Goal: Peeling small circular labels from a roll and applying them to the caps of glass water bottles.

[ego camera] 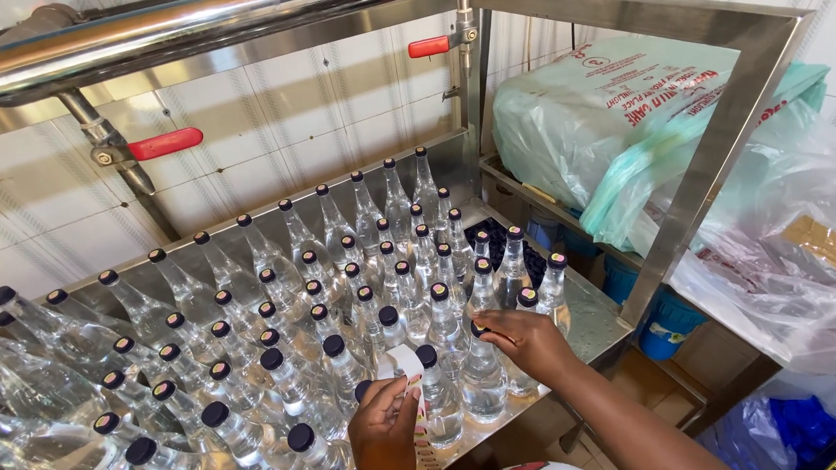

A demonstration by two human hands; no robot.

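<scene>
Several clear plastic bottles with dark caps stand packed together on a steel tray table (595,323). My right hand (525,341) rests on the cap and neck of one bottle (483,376) at the near right edge. My left hand (385,429) pinches a white sticker label (405,362) above a strip of label backing (429,452), beside the bottle (439,401) next to it.
A steel pipe (152,36) with red-handled valves (163,143) (428,46) runs overhead along a tiled wall. A steel frame post (716,150) stands at the right. Plastic sacks (608,117) lie on a shelf behind it. Blue containers (667,324) sit below.
</scene>
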